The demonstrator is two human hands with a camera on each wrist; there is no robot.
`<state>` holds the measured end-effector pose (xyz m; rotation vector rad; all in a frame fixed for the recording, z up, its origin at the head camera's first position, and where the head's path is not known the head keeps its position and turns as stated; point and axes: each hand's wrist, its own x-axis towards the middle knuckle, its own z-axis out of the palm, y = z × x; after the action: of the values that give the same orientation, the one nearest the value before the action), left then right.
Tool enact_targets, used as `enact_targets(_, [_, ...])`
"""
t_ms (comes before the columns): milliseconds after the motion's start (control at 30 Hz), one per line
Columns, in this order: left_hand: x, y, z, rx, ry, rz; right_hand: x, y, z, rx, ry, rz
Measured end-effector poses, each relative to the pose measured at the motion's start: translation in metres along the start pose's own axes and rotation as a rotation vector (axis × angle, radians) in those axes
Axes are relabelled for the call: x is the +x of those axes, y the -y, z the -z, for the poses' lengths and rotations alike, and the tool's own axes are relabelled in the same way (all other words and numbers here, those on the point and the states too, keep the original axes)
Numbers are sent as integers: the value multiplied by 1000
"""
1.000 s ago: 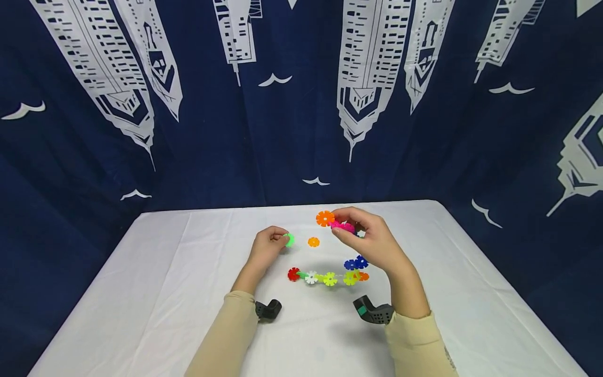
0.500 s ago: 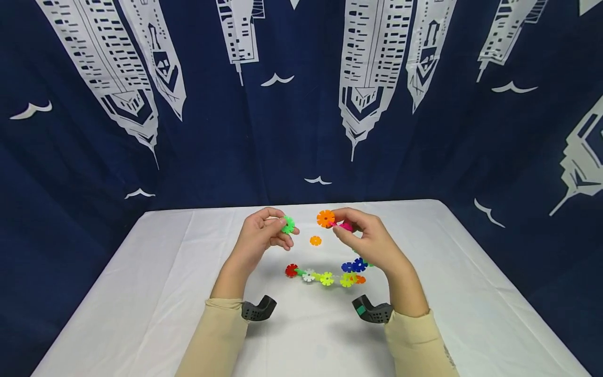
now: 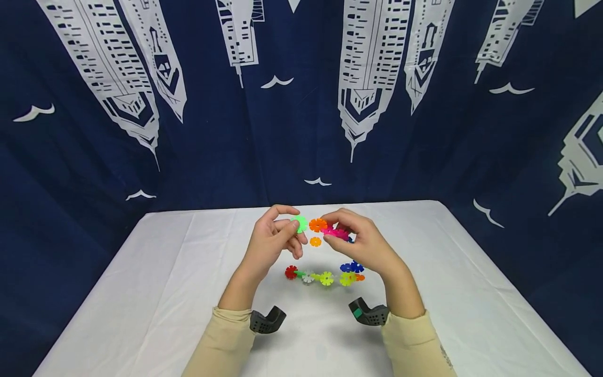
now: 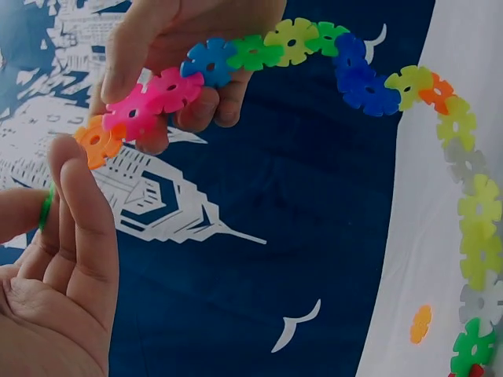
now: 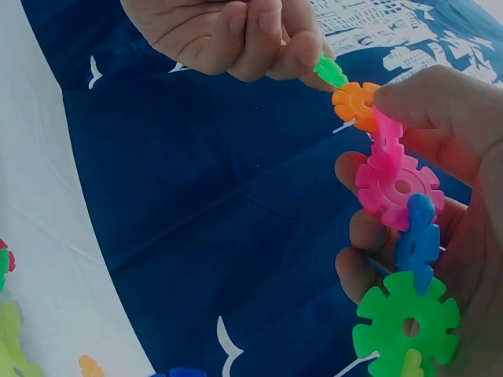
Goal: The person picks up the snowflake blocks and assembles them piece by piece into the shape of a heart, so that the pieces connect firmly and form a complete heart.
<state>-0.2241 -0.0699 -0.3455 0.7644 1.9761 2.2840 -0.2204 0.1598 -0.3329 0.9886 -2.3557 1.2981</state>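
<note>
My left hand (image 3: 269, 238) pinches a green snowflake disc (image 3: 301, 223) between thumb and fingers, raised above the table. Facing it, my right hand (image 3: 365, 238) holds a chain of interlocking snowflake discs near its end. An orange disc (image 5: 355, 105) tips the chain, followed by pink discs (image 5: 401, 188), a blue disc (image 5: 419, 242) and a green one (image 5: 409, 322). In the right wrist view the pinched green disc is right at the orange disc's edge. The chain's far part, ending in a red disc (image 3: 291, 272), hangs down toward the table.
One loose orange disc (image 3: 315, 241) lies on the white-covered table (image 3: 155, 293), beyond the chain. A navy curtain (image 3: 245, 146) printed with white buildings stands behind the table's back edge. Dark wrist cameras (image 3: 268, 320) are strapped to both wrists.
My left hand has risen from the table with the green disc and moved right, up to the chain's orange end. My right hand has shifted slightly left with the chain.
</note>
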Motion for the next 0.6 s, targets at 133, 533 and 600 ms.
enact_targets(133, [0, 0, -1, 9, -8, -6, 0, 0, -1, -14, 21, 20])
enact_targets(533, [-3, -4, -4, 60, -22, 5, 1, 1, -3, -45, 43, 17])
enact_targets(600, [-3, -4, -5, 83, -34, 12, 1, 1, -3, -48, 44, 15])
